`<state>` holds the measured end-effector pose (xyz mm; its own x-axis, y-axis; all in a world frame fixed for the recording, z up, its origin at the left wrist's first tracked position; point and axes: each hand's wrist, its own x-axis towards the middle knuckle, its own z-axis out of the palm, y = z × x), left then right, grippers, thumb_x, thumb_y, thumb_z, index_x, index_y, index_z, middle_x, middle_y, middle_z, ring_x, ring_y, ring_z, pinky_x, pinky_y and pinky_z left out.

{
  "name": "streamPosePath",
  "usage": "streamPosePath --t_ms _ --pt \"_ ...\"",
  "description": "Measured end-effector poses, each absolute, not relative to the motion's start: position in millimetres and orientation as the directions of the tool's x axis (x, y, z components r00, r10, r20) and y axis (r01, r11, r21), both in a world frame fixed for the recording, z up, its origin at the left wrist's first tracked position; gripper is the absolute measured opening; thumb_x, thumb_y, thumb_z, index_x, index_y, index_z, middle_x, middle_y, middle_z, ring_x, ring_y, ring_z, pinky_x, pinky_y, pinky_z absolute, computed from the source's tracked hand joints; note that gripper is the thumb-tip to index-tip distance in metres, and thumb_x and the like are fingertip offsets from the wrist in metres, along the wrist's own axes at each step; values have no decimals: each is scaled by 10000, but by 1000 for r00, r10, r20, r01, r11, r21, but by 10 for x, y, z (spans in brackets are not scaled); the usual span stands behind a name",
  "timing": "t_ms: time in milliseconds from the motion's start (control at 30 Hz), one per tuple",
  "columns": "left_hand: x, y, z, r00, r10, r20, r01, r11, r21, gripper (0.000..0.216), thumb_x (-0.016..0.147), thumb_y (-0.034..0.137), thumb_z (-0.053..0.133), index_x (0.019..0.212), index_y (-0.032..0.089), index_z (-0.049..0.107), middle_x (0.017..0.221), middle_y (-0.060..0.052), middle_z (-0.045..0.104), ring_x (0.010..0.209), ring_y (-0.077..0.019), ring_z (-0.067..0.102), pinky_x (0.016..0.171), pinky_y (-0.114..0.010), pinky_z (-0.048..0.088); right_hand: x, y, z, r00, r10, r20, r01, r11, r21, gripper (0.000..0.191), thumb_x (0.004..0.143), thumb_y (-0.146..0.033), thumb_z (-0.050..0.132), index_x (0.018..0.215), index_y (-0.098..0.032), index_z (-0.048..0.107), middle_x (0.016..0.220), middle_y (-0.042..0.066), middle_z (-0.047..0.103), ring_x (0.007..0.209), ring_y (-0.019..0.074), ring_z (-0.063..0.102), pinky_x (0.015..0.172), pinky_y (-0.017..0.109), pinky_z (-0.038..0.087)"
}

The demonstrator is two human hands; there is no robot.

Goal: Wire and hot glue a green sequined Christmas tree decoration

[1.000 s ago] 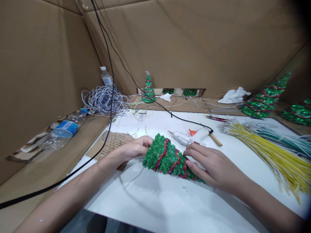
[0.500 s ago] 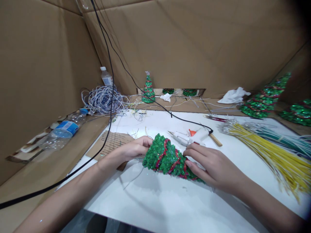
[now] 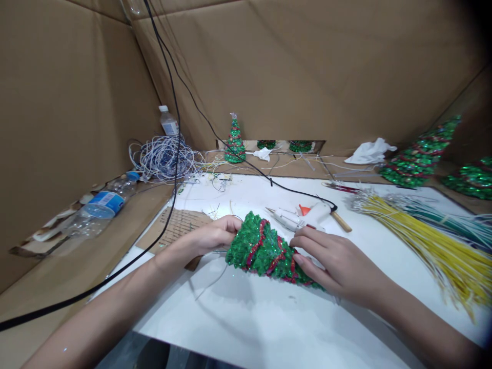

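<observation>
Tree is lying on its side mid-worktop, wide end twd the left, narrow end twd the right. The left hand is gripping the wide end, fingers curling over its rim. The right hand is closing on the narrow end. Hands are sitting apart w/ the tree btwn them.

Room: a bare white stretch is lying btwn the tree and the worktop's near edge, which is running diagonally under both forearms. A card scrap is lying just beside the left wrist. The glue gun is sitting near, just beyond the right fingers. Yellow wires are filling the right side, well apart from the right hand. Cardboard walls are closing in the back and left. A black cable is hanging down and crossing the left ledge.

Hidden: the right hand is covering the tree's tip, and the tree is covering some left fingertips. A thin wire seems to be trailing from the wide end, but it is too faint to be sure. Far-right trees are showing blurred, one cut off by the frame. A coil is partly hiding the upright bottle.
</observation>
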<state>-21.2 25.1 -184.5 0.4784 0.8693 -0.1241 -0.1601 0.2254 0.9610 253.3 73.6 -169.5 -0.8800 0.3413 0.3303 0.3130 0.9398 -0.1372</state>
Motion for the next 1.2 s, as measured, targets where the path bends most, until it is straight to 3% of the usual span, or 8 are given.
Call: streamPosePath --t_ms 1200 --pt "-196 243 -1807 469 871 -150 -142 241 960 65 586 116 670 634 132 712 562 1 662 505 -69 558 506 -162 432 2549 736 -1708 -882 343 323 312 939 -144 223 968 -290 355 989 -189 551 895 63 601 770 185 589 634 318 446"
